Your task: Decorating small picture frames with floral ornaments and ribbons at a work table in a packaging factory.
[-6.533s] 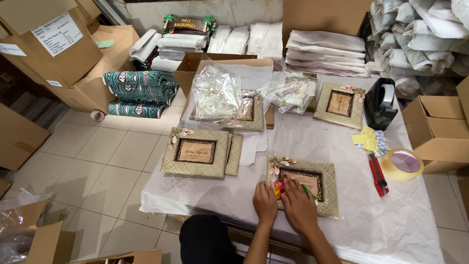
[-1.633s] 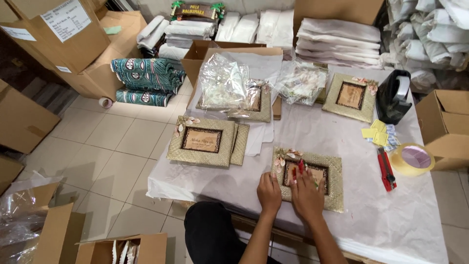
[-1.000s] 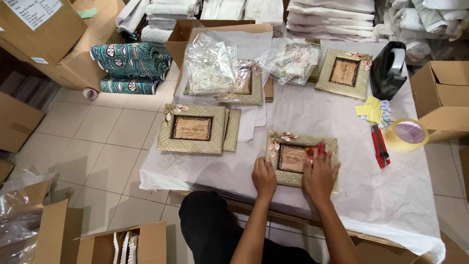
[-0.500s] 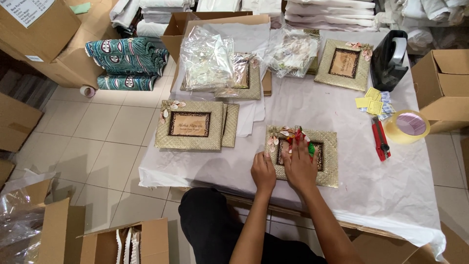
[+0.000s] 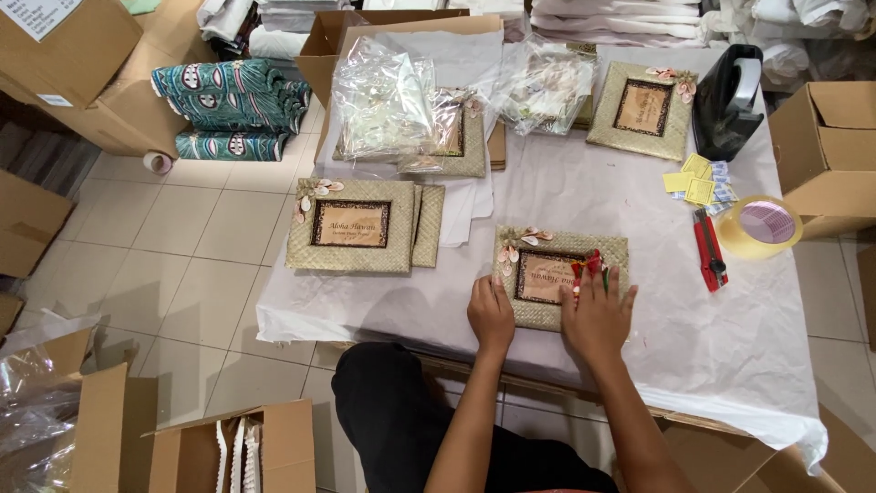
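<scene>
Left hand: the left hand [image 5: 491,315] lay palm down, fingers loosely together, on the near left corner of the woven frame [image 5: 558,277].
Right hand: the right hand [image 5: 598,315] spread open-fingered over its near right side, fingertips at a small red ornament [image 5: 585,268].
Frame: flat on the white-covered table [image 5: 748,347], near edge, centre.
Beyond: a red cutter [image 5: 709,251] and tape roll [image 5: 761,226] to the right.

We saw a tape roll [image 5: 765,225] & red cutter [image 5: 708,250] at right, tape dispenser [image 5: 728,89] upper right, folded patterned fabric [image 5: 232,108] upper left.
</scene>
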